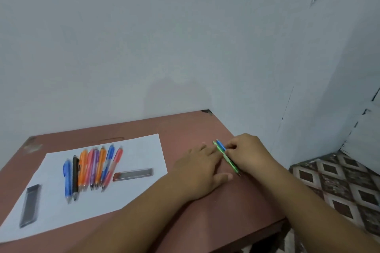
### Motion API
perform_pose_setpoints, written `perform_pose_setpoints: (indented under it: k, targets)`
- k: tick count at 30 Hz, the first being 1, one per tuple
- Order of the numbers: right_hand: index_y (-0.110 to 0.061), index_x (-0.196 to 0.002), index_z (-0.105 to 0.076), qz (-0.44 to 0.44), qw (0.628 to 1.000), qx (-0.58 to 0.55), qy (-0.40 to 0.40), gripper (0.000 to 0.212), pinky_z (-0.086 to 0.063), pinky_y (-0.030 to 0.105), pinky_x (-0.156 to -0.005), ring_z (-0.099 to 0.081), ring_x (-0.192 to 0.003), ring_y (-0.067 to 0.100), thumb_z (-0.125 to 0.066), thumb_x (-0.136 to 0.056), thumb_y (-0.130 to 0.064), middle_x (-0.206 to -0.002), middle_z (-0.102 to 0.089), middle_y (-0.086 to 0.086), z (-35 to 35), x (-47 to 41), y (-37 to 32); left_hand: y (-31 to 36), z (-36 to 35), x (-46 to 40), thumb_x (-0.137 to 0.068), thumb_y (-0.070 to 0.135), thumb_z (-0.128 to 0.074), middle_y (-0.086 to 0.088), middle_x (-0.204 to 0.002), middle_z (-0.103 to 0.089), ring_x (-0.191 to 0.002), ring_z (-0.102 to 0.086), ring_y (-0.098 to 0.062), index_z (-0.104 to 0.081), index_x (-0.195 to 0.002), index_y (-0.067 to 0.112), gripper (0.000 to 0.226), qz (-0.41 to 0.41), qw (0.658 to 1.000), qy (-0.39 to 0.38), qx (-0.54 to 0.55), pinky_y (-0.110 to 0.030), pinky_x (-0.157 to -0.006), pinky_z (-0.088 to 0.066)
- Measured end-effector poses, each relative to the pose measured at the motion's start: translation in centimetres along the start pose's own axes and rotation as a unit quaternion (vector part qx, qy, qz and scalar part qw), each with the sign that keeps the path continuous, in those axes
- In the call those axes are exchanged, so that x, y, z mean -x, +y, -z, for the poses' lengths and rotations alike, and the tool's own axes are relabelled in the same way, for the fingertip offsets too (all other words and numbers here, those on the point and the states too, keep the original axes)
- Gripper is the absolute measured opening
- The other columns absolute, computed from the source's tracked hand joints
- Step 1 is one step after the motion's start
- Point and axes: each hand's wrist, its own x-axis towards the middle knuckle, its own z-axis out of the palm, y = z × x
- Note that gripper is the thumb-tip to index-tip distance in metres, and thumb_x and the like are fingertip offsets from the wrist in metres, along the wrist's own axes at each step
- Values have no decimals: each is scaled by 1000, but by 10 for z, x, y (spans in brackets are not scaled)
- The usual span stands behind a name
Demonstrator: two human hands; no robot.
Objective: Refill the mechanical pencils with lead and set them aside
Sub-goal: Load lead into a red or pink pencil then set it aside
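Your right hand (249,151) rests on the far right part of the table (185,127), its fingers curled and pinching the upper end of a blue pencil (221,145). Just beside that pencil, on its left, lies a green pencil (228,159); the two run side by side, tips toward the near right. The blue one is mostly hidden under your fingers, so you cannot tell how far it runs.

Your left hand (202,172) lies flat, fingers straight and relaxed, fingertips (216,153) touching or almost touching the green pencil from the left; blur leaves the contact unclear. The thumb points right along the tabletop.

To the left, well apart from both hands, a white sheet (133,191) covers the table. On it lies a row of pencils (92,167) side by side, tips toward you: blue, black, orange, pink, purple, orange, blue and red, reading left to right. Just right of the row, near the red pencil's tip, a lead case (133,173) with a reddish end lies crosswise. A dark lead case (30,205) lies at the sheet's near left corner.

Motion blur leaves no brand, label or writing readable on any pencil or case. At the right, beyond the table edge, is a patterned floor (339,187).
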Motion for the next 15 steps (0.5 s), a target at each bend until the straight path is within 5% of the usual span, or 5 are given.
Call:
perform_pose_setpoints:
  k: [8, 12, 15]
  targets:
    - [-20, -102, -80, 40, 999, 20, -8, 24, -55, 33, -83, -66, -92, 17, -57, -95, -23, -98, -74, 0, -12, 2, -4, -8, 20, 28, -97, 63, -44, 11, -159, -33, -149, -22, -17, -37, -152, 31, 64, 8, 1000, 18, -2, -34, -121, -21]
    - [-19, -71, -65, 65, 996, 37, 43, 26, -42, 26, -56, -58, -69, 14, -57, -94, -26, -73, -59, -3, -19, 3, -4, -31, 36, 57, -95, 67, -45, 14, -162, -31, -149, -23, -8, -40, -151, 34, 65, 32, 999, 43, -9, -19, -113, -15]
    - [-24, -94, -74, 128, 988, 34, 76, 19, -50, 28, -73, -60, -88, 14, -58, -97, -32, -93, -63, -6, -23, 6, -17, -59, 50, 89, -94, 68, -46, 18, -160, -33, -148, -24, -5, -39, -151, 38, 65, 77, 996, 54, -5, -21, -114, -16]
